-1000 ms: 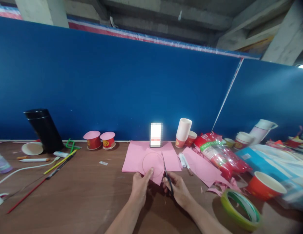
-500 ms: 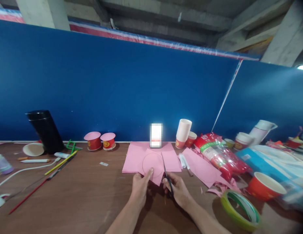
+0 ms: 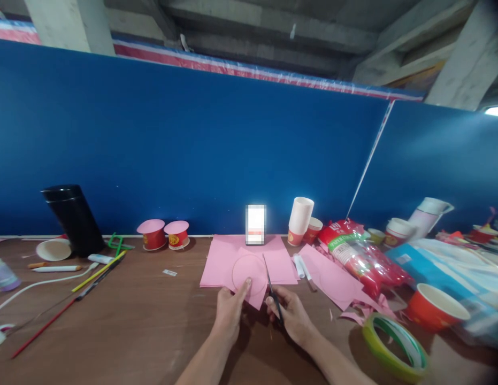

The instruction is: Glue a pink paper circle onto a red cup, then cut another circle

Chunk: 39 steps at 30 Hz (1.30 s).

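Note:
My left hand (image 3: 230,309) pinches the near edge of a pink paper sheet (image 3: 259,300), thumb on top and the other fingers underneath. A drawn circle (image 3: 249,262) shows on that sheet. In my right hand (image 3: 291,310) is a pair of black-handled scissors (image 3: 275,299), its blades pointing away from me along the sheet's right edge. Whether the blades are parted I cannot tell. Beneath the held sheet lies a stack of larger pink paper (image 3: 215,270) on the brown table.
Two red paper cups with pink tops (image 3: 153,238) stand back left, near a leaning black flask (image 3: 74,219). To the right are stacked paper cups (image 3: 300,216), a red plastic bag (image 3: 349,246), pink scraps (image 3: 355,316), an orange cup (image 3: 437,307) and a tape roll (image 3: 393,345).
Both hands keep their grips on the paper and scissors, with barely any movement. The whole view has shifted slightly, so things sit a little lower and further left.

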{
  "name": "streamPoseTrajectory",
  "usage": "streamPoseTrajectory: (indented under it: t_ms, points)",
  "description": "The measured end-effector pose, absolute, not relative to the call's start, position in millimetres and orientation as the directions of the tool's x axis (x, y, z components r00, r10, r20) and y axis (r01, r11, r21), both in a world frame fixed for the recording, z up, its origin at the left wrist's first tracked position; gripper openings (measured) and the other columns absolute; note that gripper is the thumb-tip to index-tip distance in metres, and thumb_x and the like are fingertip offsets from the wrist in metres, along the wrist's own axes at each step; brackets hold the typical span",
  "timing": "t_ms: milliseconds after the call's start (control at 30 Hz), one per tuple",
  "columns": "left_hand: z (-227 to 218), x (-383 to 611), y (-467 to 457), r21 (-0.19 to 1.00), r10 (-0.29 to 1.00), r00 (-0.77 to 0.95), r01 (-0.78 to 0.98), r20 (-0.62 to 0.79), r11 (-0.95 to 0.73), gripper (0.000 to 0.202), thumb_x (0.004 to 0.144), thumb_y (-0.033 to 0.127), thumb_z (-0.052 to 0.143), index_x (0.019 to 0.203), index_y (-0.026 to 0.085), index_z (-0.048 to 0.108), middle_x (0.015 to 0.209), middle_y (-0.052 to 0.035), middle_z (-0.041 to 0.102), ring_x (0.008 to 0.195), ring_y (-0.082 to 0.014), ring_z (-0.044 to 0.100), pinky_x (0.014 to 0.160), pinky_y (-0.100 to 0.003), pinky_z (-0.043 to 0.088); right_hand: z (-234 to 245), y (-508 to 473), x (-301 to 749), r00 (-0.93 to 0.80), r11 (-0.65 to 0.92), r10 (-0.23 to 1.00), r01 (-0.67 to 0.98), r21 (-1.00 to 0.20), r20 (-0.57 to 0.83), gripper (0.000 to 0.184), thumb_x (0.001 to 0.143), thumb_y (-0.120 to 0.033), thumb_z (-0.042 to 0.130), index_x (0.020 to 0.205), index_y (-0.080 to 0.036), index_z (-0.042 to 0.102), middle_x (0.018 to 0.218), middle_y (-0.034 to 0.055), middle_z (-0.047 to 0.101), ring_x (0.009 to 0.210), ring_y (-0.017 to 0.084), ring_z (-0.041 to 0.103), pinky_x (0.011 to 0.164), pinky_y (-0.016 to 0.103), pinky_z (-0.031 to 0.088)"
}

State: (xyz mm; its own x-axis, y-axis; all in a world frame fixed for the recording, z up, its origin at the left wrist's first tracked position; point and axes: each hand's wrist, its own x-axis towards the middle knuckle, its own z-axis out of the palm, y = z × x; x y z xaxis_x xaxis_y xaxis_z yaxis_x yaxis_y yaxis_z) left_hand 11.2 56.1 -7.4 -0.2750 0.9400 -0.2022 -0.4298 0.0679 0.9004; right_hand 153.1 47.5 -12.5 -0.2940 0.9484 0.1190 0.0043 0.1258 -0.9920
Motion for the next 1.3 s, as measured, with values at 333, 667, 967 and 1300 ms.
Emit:
streamPoseTrajectory:
  t_ms: [333,667,967,1300]
  points:
    - [-9.6,9.6,50.8,0.924,0.955,-0.255,-0.379,-0.148,0.042,0.037,0.053,0.042,0.070,0.061,0.007,0.061,0.041,-0.0026,0.054,0.035,-0.0123,0.048,0.033,-0.022,0.036,-3.8,45.5,153.7,-0.309,0.146,0.941,0.006,-0.989,0.137,0.034,0.073,-0.040,0.059,0.094,-0.014,0.057,0.060,-0.0017,0.051,0.047,0.008,0.045,0.043,0.017,0.036]
    - [-18.1,8.3,51.2,0.920,0.960,-0.217,-0.383,-0.177,0.083,0.037,0.053,0.045,0.068,0.052,0.010,0.055,0.031,0.0029,0.043,0.026,-0.0088,0.038,0.027,-0.021,0.027,-4.8,45.4,153.8,-0.288,0.120,0.951,0.020,-0.993,0.109,0.036,0.072,-0.041,0.059,0.094,-0.013,0.058,0.058,-0.0022,0.050,0.047,0.008,0.045,0.043,0.018,0.036]
    - [-7.9,9.0,50.4,0.892,0.962,-0.201,-0.445,-0.186,0.079,0.039,0.052,0.043,0.070,0.065,0.007,0.062,0.037,-0.0008,0.052,0.034,-0.0128,0.048,0.032,-0.023,0.038,-7.9,46.2,154.5,-0.285,0.119,0.953,0.038,-0.992,0.103,0.036,0.073,-0.041,0.057,0.096,-0.013,0.057,0.056,-0.0028,0.048,0.045,0.007,0.043,0.042,0.018,0.034]
    - [-5.8,9.0,50.5,0.889,0.963,-0.205,-0.453,-0.174,0.065,0.042,0.053,0.040,0.070,0.074,0.005,0.064,0.042,-0.0033,0.056,0.038,-0.0142,0.052,0.037,-0.024,0.042,-12.2,46.5,155.5,-0.269,0.108,0.959,0.042,-0.993,0.092,0.037,0.074,-0.041,0.056,0.097,-0.013,0.056,0.056,-0.0031,0.048,0.045,0.007,0.043,0.041,0.018,0.032]
